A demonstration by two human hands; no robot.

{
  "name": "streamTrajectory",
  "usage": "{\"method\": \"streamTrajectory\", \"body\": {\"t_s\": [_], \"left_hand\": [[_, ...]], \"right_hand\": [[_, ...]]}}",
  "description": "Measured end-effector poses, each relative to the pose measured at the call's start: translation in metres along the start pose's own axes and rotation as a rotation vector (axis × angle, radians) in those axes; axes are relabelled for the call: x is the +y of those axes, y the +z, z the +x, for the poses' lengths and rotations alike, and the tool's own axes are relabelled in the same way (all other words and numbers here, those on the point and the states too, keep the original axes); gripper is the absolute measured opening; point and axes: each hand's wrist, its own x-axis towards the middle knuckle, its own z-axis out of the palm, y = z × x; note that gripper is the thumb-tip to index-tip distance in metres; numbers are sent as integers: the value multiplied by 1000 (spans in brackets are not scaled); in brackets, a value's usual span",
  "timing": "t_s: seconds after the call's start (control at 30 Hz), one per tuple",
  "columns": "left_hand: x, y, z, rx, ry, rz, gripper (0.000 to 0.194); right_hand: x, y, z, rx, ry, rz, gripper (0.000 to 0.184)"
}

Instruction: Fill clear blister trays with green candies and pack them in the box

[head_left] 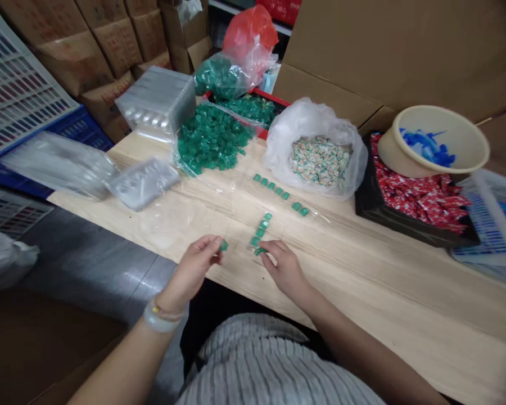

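Bag (236, 115) holds green wrapped sweets (211, 138); left hand (196, 265), right hand (284, 269) pinch one each.

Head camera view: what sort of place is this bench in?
Probably a small packing workroom, perhaps for wrapped sweets: stacked brown cardboard cartons, a heap of small green wrapped pieces on a pale wooden bench, and clear plastic trays.

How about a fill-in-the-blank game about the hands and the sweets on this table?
1. The ____ hand wears a bracelet and pinches a green wrapped sweet.
2. The right hand touches green sweets on a ____ table.
3. The black tray holds sweets in ____ wrappers.
4. The beige bowl holds ____ pieces.

Missing words: left, wooden, red, blue.
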Motion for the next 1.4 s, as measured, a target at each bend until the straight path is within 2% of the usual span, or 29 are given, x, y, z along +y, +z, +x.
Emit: {"method": "streamTrajectory", "body": {"t_s": [0.07,0.17,0.27,0.4,0.5,0.6,0.67,0.7,0.8,0.87,0.97,1.03,1.1,1.17,1.27,1.4], "left_hand": [[-19,8,2,-58,-22,82,25],[-48,18,9,-75,35,195,25],[-61,19,17,-61,53,269,28],[-59,18,18,-75,33,293,30],[-54,18,14,-100,64,274,24],[-46,19,10,-38,66,178,20],[-39,19,9,9,17,46,21],[-34,20,10,-3,-15,-27,22],[-22,16,14,-111,-61,-138,25],[-15,5,15,-87,33,4,30],[-14,-21,13,-4,368,604,33],[-22,-34,9,-58,566,1066,34],[-36,-35,8,-169,660,1390,40],[-52,-26,8,-217,696,1548,49],[-69,-9,12,-166,712,1610,54],[-74,-3,14,-139,711,1603,56]], "right_hand": [[2,15,2,39,-95,-105,20],[6,32,-2,65,-193,-194,19],[13,38,-14,80,-239,-174,22],[18,41,-23,98,-216,-121,29],[16,45,-23,73,-147,-187,26],[7,42,-21,61,-84,-218,27],[-3,36,-16,87,-71,-138,34],[-9,32,-11,87,-86,-69,35],[-27,22,18,15,-158,159,27],[-33,20,44,10,-151,242,20],[-27,29,82,61,-74,255,18],[-16,41,103,-4,-71,242,19],[-5,54,117,-103,-115,203,20],[5,63,125,-153,-162,140,20],[14,66,126,-167,-198,80,18],[17,63,116,-184,-188,91,19]]}}
